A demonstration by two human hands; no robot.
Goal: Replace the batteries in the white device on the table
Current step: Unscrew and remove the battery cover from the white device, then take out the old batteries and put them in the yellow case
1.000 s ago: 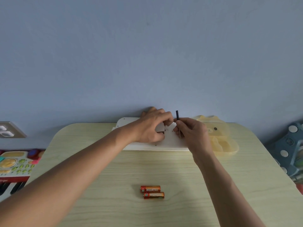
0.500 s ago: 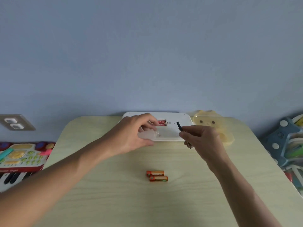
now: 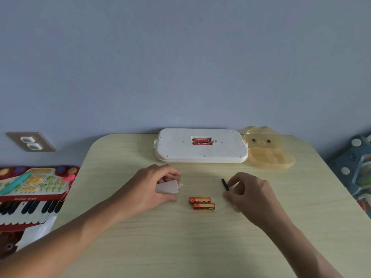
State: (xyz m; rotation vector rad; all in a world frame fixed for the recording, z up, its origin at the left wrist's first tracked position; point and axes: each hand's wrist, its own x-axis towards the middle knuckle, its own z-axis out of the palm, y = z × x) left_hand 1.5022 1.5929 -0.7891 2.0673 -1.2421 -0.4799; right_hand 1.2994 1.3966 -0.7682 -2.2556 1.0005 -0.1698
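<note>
White device (image 3: 201,152) lies face-down at the far edge of the tabletop (image 3: 180,237), close to the wall. Battery compartment (image 3: 201,141) in the middle of its back is uncovered; two red-orange cells sit inside, side by side.

Left hand (image 3: 149,189) is low over the tabletop, nearer than the device and well apart from it. Fingers curled, thumb and fingertips pinching the small white battery cover (image 3: 167,187) by its edges; a little tab on the cover sticks out to the right.

Right hand (image 3: 249,193) is level with the left, fingers curled, pinching a thin black tool (image 3: 225,184) whose dark end points up and away. Cannot tell what kind of tool it is; the rest is hidden in the hand.

Two loose orange batteries (image 3: 201,203) lie between the hands, parallel and touching each other, the nearer one offset slightly right.

Translucent yellow bear-faced box (image 3: 268,150) sits just beside the device's right end. Toy keyboard (image 3: 30,189) off the left side of the tabletop; wall socket (image 3: 30,141) above it.
</note>
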